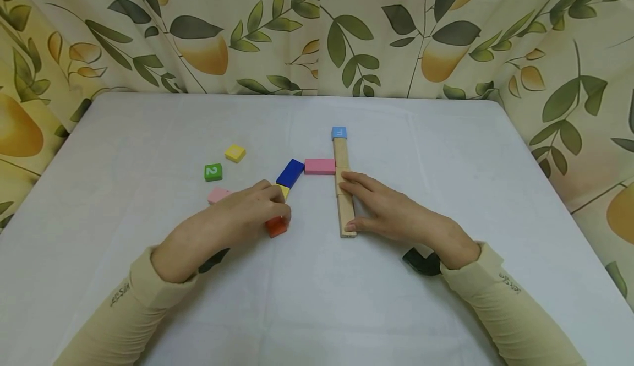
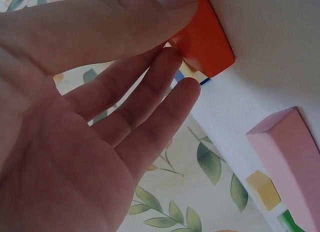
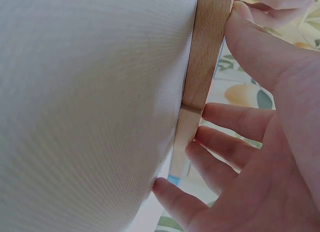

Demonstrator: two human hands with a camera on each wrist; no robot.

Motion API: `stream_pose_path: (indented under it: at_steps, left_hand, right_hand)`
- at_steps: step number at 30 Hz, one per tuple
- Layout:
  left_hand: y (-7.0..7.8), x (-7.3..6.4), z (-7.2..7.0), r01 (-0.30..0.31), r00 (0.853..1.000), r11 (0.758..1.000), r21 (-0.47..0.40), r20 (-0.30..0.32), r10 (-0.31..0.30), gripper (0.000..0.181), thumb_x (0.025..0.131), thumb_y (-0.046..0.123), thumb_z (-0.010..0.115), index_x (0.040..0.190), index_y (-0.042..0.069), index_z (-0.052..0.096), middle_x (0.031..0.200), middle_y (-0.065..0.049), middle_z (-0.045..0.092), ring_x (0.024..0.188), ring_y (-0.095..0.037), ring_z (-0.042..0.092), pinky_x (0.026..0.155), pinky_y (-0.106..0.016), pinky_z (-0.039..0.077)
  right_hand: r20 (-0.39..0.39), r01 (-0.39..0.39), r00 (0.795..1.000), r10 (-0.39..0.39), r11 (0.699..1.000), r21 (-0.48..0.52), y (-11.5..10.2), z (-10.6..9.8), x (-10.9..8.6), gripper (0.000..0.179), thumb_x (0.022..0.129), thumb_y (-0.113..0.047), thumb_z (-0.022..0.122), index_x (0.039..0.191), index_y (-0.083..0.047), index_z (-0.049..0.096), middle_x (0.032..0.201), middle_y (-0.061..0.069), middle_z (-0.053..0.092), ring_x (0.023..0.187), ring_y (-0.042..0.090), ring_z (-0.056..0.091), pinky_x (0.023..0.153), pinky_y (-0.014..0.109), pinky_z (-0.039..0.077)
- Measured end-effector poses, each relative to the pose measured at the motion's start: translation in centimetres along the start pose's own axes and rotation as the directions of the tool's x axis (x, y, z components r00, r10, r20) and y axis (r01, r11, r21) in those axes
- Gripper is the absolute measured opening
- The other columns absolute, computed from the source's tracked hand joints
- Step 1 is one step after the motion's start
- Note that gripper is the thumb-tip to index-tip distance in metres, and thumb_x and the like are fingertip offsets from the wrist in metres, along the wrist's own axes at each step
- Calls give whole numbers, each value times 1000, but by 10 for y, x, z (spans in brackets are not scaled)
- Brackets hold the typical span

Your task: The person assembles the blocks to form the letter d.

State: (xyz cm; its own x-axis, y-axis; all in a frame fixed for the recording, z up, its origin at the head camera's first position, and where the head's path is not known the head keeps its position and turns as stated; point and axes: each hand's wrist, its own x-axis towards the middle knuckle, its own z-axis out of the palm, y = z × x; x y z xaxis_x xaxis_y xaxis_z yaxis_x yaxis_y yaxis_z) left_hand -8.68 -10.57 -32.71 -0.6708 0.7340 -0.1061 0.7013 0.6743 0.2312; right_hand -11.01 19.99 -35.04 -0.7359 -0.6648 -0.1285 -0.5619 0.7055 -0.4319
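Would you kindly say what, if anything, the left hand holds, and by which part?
The left hand holds the orange block, thumb on one face; where its fingers touch is partly hidden.

Between the left hand point(image 1: 250, 211) and the wooden row point(image 1: 346, 211) we had free tabletop point(image 1: 314, 217), open at the near end; the pink block point(image 1: 320, 167) barred the far end, the blue block point(image 1: 290, 173) the far left. The right hand point(image 1: 388, 206) obstructed the row's right side. Farther left we met 3 obstacles: green block point(image 1: 213, 172), yellow block point(image 1: 235, 153), pale pink block point(image 1: 218, 195).
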Motion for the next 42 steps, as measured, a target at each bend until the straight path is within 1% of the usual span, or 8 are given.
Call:
stream_pose_path:
  at_steps: [7,11,16,21,25,29,35,42]
  left_hand:
    - [0,-1,-2,24,999,999,-44,29,-23,40,83,-17,64,100,20,68,113,-6,61,112,-23,52,83,-29,55]
    - [1,-3,-7,87,995,992,-88,48,-83,39,83,-13,66,105,18,69,118,-5,61,118,-23,53,87,-31,56]
    - [0,-3,-9,153,988,984,-88,36,-151,21,87,15,76,107,17,69,115,-5,61,111,-22,56,84,-31,56]
    - [2,2,-4,169,984,982,-86,64,-164,29,82,33,81,103,17,68,114,-5,61,107,-21,53,80,-29,54]
    - [4,3,-3,166,984,983,-75,75,-161,26,81,28,83,99,17,68,112,-5,60,107,-22,52,76,-27,53]
    - [4,2,-4,137,986,987,-87,104,-128,25,81,19,83,101,16,69,115,-7,59,111,-24,52,83,-29,55]
    - [4,1,-5,88,993,989,-122,91,-77,28,81,9,81,105,13,67,118,-10,59,116,-26,52,89,-31,55]
    - [3,-1,-5,107,992,982,-153,84,-95,31,81,3,80,108,13,67,121,-11,58,119,-27,52,89,-33,57]
  right_hand:
    - [4,-1,1000,1,1000,1,0,0,0,82,88,-42,72,152,-7,36,163,9,24,148,32,31,115,51,37]
    - [-1,6,1000,-6,1000,-2,1,1,0,81,88,-42,72,152,-6,36,163,10,25,148,32,31,115,51,37]
    - [0,3,1000,-3,1000,3,1,1,0,81,88,-42,72,152,-7,36,163,9,24,148,32,31,115,51,36]
    - [3,-5,1000,5,1000,4,0,1,0,82,88,-42,72,152,-7,36,163,9,25,149,32,30,115,51,36]
    - [1,-7,1000,7,1000,0,0,0,0,81,88,-42,72,152,-7,36,163,9,25,148,31,30,115,51,37]
    - [8,-11,1000,11,1000,5,0,0,0,81,88,-43,72,152,-8,36,163,9,24,149,32,30,115,52,36]
    - [7,-7,1000,7,1000,6,0,-1,0,81,88,-42,72,152,-7,36,163,9,24,149,32,30,115,52,36]
    - [12,-12,1000,12,1000,2,-1,-1,0,82,88,-42,72,153,-7,35,163,10,24,149,32,30,115,52,36]
